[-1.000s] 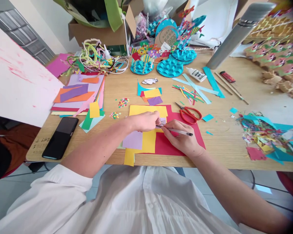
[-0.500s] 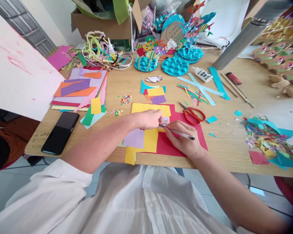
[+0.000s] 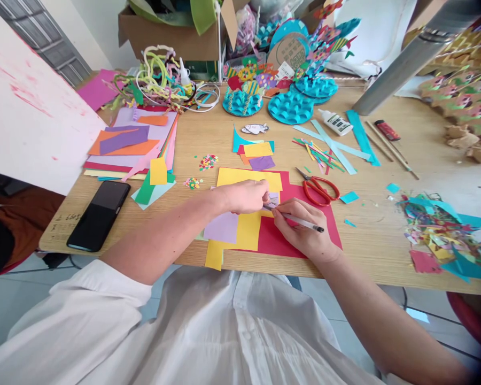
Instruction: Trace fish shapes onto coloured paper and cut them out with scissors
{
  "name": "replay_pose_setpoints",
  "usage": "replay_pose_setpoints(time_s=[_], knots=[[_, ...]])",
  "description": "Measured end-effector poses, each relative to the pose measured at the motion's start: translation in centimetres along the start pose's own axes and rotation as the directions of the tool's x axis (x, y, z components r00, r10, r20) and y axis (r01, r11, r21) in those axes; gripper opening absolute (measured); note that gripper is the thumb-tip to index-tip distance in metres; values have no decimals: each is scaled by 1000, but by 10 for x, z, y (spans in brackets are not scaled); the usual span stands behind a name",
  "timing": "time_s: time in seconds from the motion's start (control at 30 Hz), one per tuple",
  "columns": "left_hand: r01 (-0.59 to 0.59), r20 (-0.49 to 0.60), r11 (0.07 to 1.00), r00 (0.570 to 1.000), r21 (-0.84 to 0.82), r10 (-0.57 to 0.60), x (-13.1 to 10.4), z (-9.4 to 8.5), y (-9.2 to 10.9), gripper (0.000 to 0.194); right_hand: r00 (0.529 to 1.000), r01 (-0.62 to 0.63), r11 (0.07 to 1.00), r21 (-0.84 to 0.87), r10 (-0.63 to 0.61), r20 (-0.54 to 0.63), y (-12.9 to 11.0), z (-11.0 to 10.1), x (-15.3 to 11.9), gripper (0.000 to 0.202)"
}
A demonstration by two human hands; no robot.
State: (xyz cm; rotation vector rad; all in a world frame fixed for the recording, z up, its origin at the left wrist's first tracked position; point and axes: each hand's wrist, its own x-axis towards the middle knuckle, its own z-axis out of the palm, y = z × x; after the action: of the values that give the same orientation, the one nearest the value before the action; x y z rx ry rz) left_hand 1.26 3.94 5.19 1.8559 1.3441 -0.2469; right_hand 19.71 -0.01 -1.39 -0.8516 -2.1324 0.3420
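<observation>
My right hand (image 3: 302,227) is closed around a pen (image 3: 304,221), its tip end at a small purple paper (image 3: 273,200) that has dark lines on it. At the left edge of that paper, my left hand (image 3: 246,196) presses down with fingers curled; its fingertips are partly hidden. Beneath both hands lie yellow paper (image 3: 247,233) and red paper (image 3: 278,238). A lilac sheet (image 3: 221,228) is just below my left wrist. Red-handled scissors (image 3: 321,191) rest open beyond my right hand.
A phone (image 3: 99,215) and stacked coloured papers (image 3: 130,117) lie at left. Confetti piles, paper strips (image 3: 332,144), a glue bottle (image 3: 336,122) and blue craft bases (image 3: 291,107) stand further back. Scraps (image 3: 444,230) and a slanted metal pole (image 3: 403,61) are at right.
The view has shifted slightly. More dark lines show on the small purple paper between my hands, and the pen has moved a little to the right.
</observation>
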Motion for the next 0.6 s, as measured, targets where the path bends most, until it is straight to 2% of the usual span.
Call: replay_pose_setpoints(time_s=[0.3, 0.6], knots=[[-79, -62, 997, 995, 22, 81, 4, 4, -6, 18, 1000, -18, 1000, -25, 17, -22, 0, 0, 0, 11], [-61, -68, 996, 995, 72, 66, 2, 4, -4, 17, 998, -49, 999, -18, 48, -43, 0, 0, 1, 13]])
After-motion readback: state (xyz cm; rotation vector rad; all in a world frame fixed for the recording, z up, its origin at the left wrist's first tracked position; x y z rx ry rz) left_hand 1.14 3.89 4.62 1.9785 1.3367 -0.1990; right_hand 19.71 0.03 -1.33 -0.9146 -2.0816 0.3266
